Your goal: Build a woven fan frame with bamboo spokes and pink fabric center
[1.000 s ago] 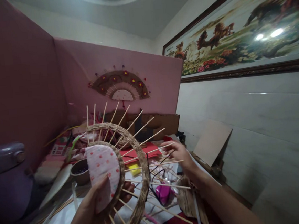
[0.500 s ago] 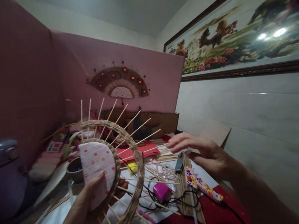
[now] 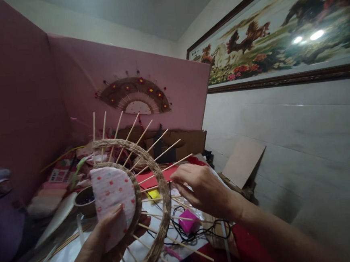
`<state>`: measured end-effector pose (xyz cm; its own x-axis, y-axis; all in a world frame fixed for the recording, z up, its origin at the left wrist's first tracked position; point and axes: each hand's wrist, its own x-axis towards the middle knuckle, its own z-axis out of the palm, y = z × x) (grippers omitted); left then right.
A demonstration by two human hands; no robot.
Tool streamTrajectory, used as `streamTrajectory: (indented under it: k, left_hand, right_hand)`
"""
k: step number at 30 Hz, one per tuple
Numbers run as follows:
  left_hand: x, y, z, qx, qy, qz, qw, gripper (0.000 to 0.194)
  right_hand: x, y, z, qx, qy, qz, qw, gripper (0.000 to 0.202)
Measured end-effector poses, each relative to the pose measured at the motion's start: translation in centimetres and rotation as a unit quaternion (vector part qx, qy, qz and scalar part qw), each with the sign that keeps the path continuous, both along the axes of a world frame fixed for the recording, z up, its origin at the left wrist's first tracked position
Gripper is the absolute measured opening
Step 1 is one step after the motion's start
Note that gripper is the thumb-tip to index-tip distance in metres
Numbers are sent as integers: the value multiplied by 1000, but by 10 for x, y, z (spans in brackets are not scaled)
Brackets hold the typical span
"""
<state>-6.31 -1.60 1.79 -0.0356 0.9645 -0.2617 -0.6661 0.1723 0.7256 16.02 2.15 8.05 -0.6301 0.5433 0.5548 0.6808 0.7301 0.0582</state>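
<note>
My left hand (image 3: pixel 110 229) grips a half-round fan frame by its white, red-spotted cloth centre (image 3: pixel 114 200), thumb on the front and fingers behind. Thin wooden sticks (image 3: pixel 145 132) fan out from the centre through an outer band of woven brown twine (image 3: pixel 164 192). At this band's right edge, the fingertips of my right hand (image 3: pixel 197 183) are pinched together beside one stick and the tip of a dark cord. What lies between them is hidden. Black cord (image 3: pixel 198 235) lies in loops below, around a bright purple block (image 3: pixel 188 222).
A finished-looking decorated fan (image 3: pixel 135 94) hangs on the pink board (image 3: pixel 184 90). Behind my hands are red paper (image 3: pixel 150 177), a yellow piece (image 3: pixel 153 195) and a cardboard strip (image 3: pixel 194 139). A bowl (image 3: pixel 85 200) stands left, near folded cloths (image 3: pixel 47 197).
My right hand has moved left from above the table to the fan's outer band, and its fingers have closed. My left hand keeps its grip on the fan. The view has shifted slightly.
</note>
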Motion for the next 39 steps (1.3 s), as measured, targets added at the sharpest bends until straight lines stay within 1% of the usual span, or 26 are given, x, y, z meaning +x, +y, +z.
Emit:
streamTrajectory:
  k: [3, 4, 9, 13, 16, 19, 22, 26, 32, 36, 39]
  left_hand:
    - [1, -2, 1, 29, 72, -6, 997, 28]
    - [1, -3, 2, 27, 77, -7, 997, 27]
    - [2, -4, 2, 28, 75, -19, 997, 29]
    - [1, -2, -1, 26, 76, -22, 996, 26]
    - [1, -2, -2, 19, 74, -18, 997, 28]
    - [3, -1, 0, 28, 84, -14, 996, 28]
    - [5, 0, 2, 19, 73, -4, 997, 33]
    - [4, 3, 1, 7, 54, -20, 998, 34]
    - [1, 7, -7, 15, 45, -18, 999, 36]
    - [1, 8, -10, 6, 49, -19, 999, 34]
    - [1, 9, -10, 26, 63, -22, 997, 31]
  right_hand:
    - [-1, 0, 1, -26, 17, 15, 999, 19]
    - [-1, 0, 1, -27, 17, 17, 999, 20]
    - [-3, -1, 2, -20, 16, 7, 1000, 24]
    - [-3, -2, 2, -26, 30, -1, 999, 18]
    - [-3, -3, 3, -41, 47, -12, 998, 13]
    - [-3, -4, 2, -44, 54, -24, 997, 13]
    - [-4, -3, 1, -35, 52, -29, 998, 15]
    - [-4, -2, 1, -39, 51, -22, 998, 16]
    - [-4, -3, 4, -84, 74, -1, 994, 7]
    - [-7, -3, 5, -103, 86, 14, 991, 9]
    - [-7, -2, 4, -109, 99, 0, 989, 7]
